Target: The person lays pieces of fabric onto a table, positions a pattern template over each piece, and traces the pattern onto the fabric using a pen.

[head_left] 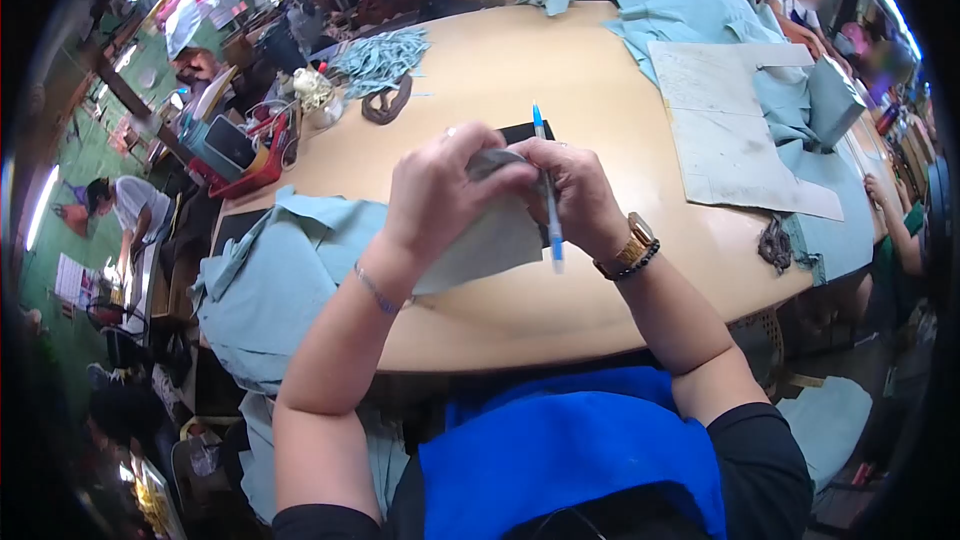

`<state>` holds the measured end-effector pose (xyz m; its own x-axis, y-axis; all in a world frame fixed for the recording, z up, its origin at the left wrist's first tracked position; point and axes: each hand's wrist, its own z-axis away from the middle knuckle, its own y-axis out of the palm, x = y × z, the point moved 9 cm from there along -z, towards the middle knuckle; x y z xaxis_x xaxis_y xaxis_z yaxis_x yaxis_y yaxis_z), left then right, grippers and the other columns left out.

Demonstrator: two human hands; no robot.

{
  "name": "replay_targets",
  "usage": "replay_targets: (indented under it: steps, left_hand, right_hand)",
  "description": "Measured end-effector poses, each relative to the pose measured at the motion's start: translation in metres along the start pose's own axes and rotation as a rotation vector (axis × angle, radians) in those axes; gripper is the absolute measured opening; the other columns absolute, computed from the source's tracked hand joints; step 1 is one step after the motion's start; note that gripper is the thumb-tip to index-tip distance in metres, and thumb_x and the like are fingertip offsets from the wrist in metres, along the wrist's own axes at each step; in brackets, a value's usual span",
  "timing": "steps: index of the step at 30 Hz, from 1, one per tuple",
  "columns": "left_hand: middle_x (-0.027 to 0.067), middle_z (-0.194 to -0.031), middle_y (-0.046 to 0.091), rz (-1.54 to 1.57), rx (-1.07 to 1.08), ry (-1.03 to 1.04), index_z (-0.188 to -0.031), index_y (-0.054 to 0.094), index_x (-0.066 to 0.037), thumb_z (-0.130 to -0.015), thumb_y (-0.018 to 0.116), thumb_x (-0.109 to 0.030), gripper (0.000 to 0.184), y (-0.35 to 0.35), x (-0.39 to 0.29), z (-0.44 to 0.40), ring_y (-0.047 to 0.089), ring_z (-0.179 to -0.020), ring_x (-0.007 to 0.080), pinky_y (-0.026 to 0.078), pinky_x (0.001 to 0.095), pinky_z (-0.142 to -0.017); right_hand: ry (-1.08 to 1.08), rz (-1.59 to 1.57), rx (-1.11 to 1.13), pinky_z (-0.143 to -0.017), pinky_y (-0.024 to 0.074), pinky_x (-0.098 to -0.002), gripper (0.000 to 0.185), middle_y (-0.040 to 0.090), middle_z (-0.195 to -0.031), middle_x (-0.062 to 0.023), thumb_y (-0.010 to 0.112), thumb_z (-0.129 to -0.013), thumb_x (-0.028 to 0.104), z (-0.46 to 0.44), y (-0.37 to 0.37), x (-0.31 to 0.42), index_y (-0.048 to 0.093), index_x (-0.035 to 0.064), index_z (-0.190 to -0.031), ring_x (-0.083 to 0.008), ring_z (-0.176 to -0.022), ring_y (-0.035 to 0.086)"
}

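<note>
A grey cloth piece is pinched by the left hand and right hand above the table. A pen is held in the right. Open room is seen at twelve o'clock, the near edge at six.

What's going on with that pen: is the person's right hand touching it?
Touching. The head view shows the pen caught in the right hand, both its blue ends sticking out, with nothing else seen holding it up.

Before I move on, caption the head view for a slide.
The left hand and right hand hold cloth over the table, a pen tucked in the right.
</note>
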<state>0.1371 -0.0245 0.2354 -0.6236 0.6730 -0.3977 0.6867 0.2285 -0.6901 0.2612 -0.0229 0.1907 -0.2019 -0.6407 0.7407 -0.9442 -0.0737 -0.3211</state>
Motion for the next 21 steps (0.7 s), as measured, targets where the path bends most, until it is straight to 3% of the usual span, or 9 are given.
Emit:
replay_targets:
  steps: [4,6,8,11,14,15,18,20,21]
  left_hand:
    - [0.0113,-0.071,0.06,-0.179,0.077,-0.031,-0.087,0.067,-0.007,-0.079,0.077,-0.025,0.023,-0.008,0.019,0.045,0.06,-0.062,0.0268,0.047,0.036,-0.058]
    - [0.0124,-0.073,0.061,-0.183,0.164,-0.11,-0.086,0.067,-0.007,-0.078,0.076,-0.019,0.017,-0.017,0.041,0.075,0.059,-0.063,0.0287,0.047,0.0358,-0.058]
    - [0.009,-0.078,0.063,-0.213,0.282,-0.219,-0.085,0.067,-0.006,-0.079,0.074,-0.015,0.013,-0.033,0.056,0.098,0.062,-0.067,0.0276,0.049,0.035,-0.061]
    - [0.0083,-0.07,0.059,0.163,0.392,-0.275,-0.084,0.069,-0.004,-0.075,0.076,-0.007,0.012,-0.07,0.045,0.105,0.058,-0.065,0.0205,0.043,0.0303,-0.06]
    - [0.0035,-0.07,0.063,0.605,0.294,-0.27,-0.077,0.068,-0.003,-0.082,0.076,-0.018,0.017,-0.116,0.027,0.089,0.055,-0.061,0.0117,0.041,0.0266,-0.056]
    - [0.0022,-0.069,0.063,0.712,0.279,-0.271,-0.077,0.068,-0.003,-0.084,0.075,-0.021,0.02,-0.125,0.03,0.08,0.054,-0.06,0.0097,0.041,0.0253,-0.055]
    - [-0.0006,-0.069,0.06,0.219,0.55,-0.477,-0.081,0.07,-0.001,-0.088,0.068,-0.021,0.021,-0.095,0.086,0.043,0.051,-0.057,0.0065,0.04,0.0224,-0.052]
    - [-0.0004,-0.071,0.061,0.092,0.641,-0.607,-0.085,0.07,-0.001,-0.088,0.065,-0.018,0.019,-0.051,0.141,0.023,0.05,-0.055,0.0058,0.04,0.0219,-0.051]
    - [0.0,-0.072,0.063,0.087,0.655,-0.612,-0.088,0.07,-0.001,-0.087,0.064,-0.017,0.018,-0.028,0.172,0.015,0.051,-0.053,0.0056,0.041,0.0215,-0.05]
  right_hand:
    - [-0.057,0.083,0.023,-0.071,0.0527,-0.0312,0.036,0.069,-0.084,-0.0127,0.064,-0.067,-0.009,0.01,-0.044,0.017,0.066,0.0029,-0.101,-0.0228,-0.077,0.067]
    - [-0.057,0.185,0.036,-0.071,0.0522,-0.0295,0.041,0.068,-0.083,-0.0086,0.064,-0.067,-0.011,0.022,-0.074,0.021,0.067,0.0019,-0.106,-0.0167,-0.076,0.065]
    - [0.025,0.23,0.135,-0.071,0.0514,-0.0273,0.032,0.07,-0.082,-0.0095,0.067,-0.072,-0.007,0.031,-0.098,0.035,0.068,0.0005,-0.103,-0.0158,-0.076,0.067]
    - [0.101,0.146,0.207,-0.074,0.0532,-0.0266,0.02,0.072,-0.086,-0.0108,0.069,-0.086,0.011,0.045,-0.125,0.055,0.069,-0.0016,-0.101,-0.0153,-0.08,0.069]
    - [0.242,-0.277,0.195,-0.077,0.0549,-0.0278,0.018,0.071,-0.089,-0.0116,0.07,-0.084,0.008,0.042,-0.152,0.075,0.069,-0.0043,-0.097,-0.0161,-0.084,0.069]
    - [0.158,-0.285,0.178,-0.077,0.0553,-0.028,0.018,0.071,-0.089,-0.012,0.071,-0.083,0.008,0.034,-0.16,0.08,0.068,-0.0049,-0.095,-0.0161,-0.085,0.069]
    - [0.144,0.347,0.297,-0.071,0.0519,-0.0266,0.017,0.069,-0.083,-0.0039,0.071,-0.084,0.017,-0.011,-0.166,0.041,0.07,0.0029,-0.094,-0.0099,-0.077,0.064]
    - [0.014,0.644,0.392,-0.074,0.0493,-0.0343,0.016,0.068,-0.085,-0.009,0.069,-0.085,0.021,-0.042,-0.154,0.0,0.07,0.0071,-0.093,-0.019,-0.081,0.063]
    - [0.157,0.688,0.412,-0.076,0.0491,-0.0365,0.022,0.068,-0.086,-0.0121,0.07,-0.083,0.025,-0.052,-0.15,-0.032,0.07,0.0062,-0.094,-0.0251,-0.083,0.064]
